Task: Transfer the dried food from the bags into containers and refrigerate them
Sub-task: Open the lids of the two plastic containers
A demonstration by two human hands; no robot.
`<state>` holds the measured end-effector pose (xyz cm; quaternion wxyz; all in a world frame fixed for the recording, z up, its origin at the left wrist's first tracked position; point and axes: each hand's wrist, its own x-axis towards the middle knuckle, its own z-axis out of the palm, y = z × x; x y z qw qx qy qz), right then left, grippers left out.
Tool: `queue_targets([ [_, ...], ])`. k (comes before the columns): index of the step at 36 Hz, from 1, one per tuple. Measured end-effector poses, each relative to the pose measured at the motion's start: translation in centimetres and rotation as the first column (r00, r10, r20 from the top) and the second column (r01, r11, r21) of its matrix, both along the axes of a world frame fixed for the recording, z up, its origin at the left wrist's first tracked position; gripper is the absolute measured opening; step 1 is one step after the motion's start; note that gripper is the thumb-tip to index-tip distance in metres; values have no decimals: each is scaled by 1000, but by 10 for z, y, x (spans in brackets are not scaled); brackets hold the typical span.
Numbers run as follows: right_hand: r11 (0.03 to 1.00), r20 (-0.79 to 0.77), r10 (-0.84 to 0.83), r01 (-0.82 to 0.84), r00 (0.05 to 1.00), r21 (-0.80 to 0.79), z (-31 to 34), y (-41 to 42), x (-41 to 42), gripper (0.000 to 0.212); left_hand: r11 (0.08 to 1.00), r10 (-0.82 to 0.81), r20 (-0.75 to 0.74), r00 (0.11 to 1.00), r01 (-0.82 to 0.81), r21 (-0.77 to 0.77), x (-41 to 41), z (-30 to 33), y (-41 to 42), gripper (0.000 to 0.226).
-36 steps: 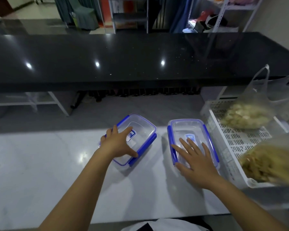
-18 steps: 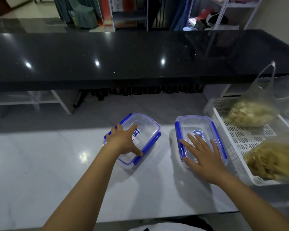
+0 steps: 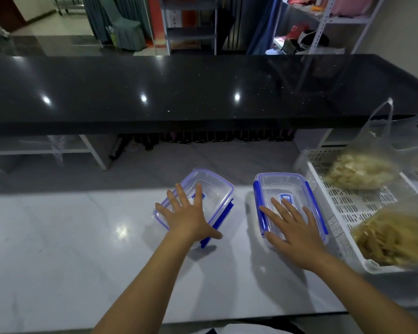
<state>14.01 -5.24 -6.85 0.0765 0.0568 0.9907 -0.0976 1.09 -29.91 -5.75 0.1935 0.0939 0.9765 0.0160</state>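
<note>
Both containers are sitting lidded on the counter (image 3: 82,237): left hand (image 3: 188,218) and right hand (image 3: 292,233) are resting flat, fingers apart, gripping nothing. Unclipping the lids likely comes next.

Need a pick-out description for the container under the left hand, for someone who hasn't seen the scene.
On the white marble counter, left of the white perforated plastic basket, two clear plastic containers with blue clip lids sit side by side. The target container is the one farther from the basket, under the left hand. Unlike its neighbour, which sits square to the counter edge, it is turned at an angle.
</note>
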Motion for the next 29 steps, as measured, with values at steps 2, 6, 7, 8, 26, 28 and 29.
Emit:
queue_targets([
  [2,1000,5,-1,2,1000,-19,2,1,0,65,1000,-6,9,1000,5,26,-2,0,-3,151],
  [6,1000,11,3,-2,1000,-27,4,3,0,59,999,-10,41,999,9,35,-2,2,-8,145],
  [7,1000,7,3,-3,1000,-28,4,3,0,58,1000,-12,46,999,11,27,-1,3,-9,144],
  [8,999,3,2,-2,1000,-32,5,2,0,59,1000,-15,50,999,14,21,1,3,-11,143],
  [26,984,-3,-40,39,999,-171,53,-50,-20,60,925,112,-49,992,-86,369,10,42,-55,122],
  [28,973,-64,85,-97,994,-209,59,-76,-28,60,916,175,-76,982,-135,378,10,47,-72,123],
  [29,966,-72,147,-159,986,-203,60,-87,-32,60,913,211,-95,973,-162,375,9,49,-82,122],
])
